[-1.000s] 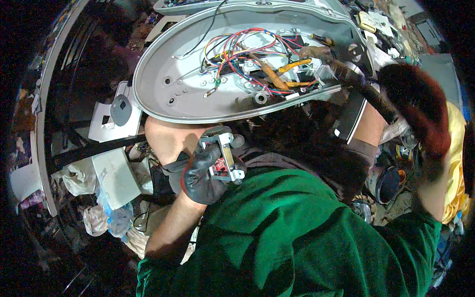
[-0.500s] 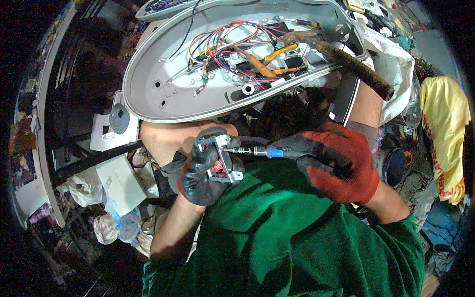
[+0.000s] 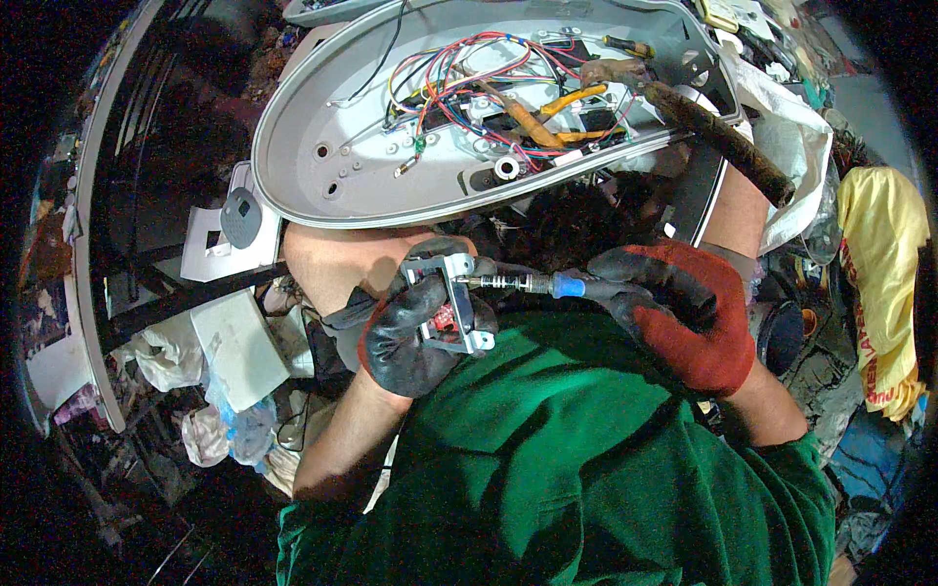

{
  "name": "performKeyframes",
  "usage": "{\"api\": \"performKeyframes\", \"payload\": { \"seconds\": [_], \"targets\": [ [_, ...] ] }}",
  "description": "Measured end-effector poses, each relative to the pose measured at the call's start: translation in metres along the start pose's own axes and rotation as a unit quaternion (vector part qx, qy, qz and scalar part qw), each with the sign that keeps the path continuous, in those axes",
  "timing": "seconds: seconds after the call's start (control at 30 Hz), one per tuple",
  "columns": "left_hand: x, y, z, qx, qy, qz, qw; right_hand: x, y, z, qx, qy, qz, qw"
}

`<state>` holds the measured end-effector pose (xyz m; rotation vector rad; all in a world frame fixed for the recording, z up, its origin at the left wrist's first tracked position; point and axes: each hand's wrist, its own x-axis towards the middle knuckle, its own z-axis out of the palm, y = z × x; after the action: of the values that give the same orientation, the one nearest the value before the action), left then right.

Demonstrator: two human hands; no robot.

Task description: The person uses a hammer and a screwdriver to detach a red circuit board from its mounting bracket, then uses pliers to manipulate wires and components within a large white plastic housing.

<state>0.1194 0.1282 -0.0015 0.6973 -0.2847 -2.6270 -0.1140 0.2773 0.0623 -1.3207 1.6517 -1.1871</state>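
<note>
Clasping in the left grip (image 3: pixel 412 334) a silver bracket (image 3: pixel 461 311), exposed along the right side of that grip, nearer than the grey housing (image 3: pixel 289 178); holding in the right grip (image 3: pixel 681 317) a blue-handled screwdriver (image 3: pixel 568 285), pointed left, tip at the bracket's far end.

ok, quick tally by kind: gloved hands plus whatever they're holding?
Gloved hands: 2 (left hand, right hand)
Screwdriver: 1, blue-banded, in the right hand
Metal bracket: 1, with a red part inside, in the left hand
Total: 4
</note>
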Motion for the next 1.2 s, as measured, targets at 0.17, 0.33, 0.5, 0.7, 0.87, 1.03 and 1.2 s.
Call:
{"api": "performKeyframes", "payload": {
  "seconds": [0.17,0.33,0.5,0.7,0.87,1.03,1.2],
  "targets": [
    [0.001,0.002,-0.002,0.020,-0.027,-0.032,0.999,-0.003,0.005,-0.002,-0.004,-0.008,-0.023,1.000],
    [-0.003,0.002,-0.004,0.063,-0.020,-0.027,0.997,-0.003,0.003,-0.002,-0.084,0.041,-0.073,0.993],
    [-0.009,-0.005,-0.010,0.185,0.040,-0.014,0.982,-0.005,-0.011,-0.018,-0.065,-0.086,0.088,0.990],
    [-0.020,-0.008,-0.027,0.190,0.023,-0.026,0.981,0.012,0.002,-0.034,-0.037,-0.252,0.150,0.955],
    [-0.025,-0.007,-0.025,0.206,0.045,-0.062,0.976,0.011,-0.003,-0.019,0.023,-0.221,0.172,0.960],
    [-0.025,-0.007,-0.033,0.269,0.076,-0.057,0.958,-0.012,0.021,-0.007,-0.075,-0.137,0.030,0.987],
    [-0.031,-0.009,-0.051,0.333,0.054,-0.034,0.941,-0.011,0.018,-0.007,-0.169,-0.086,-0.113,0.975]
  ]
}}
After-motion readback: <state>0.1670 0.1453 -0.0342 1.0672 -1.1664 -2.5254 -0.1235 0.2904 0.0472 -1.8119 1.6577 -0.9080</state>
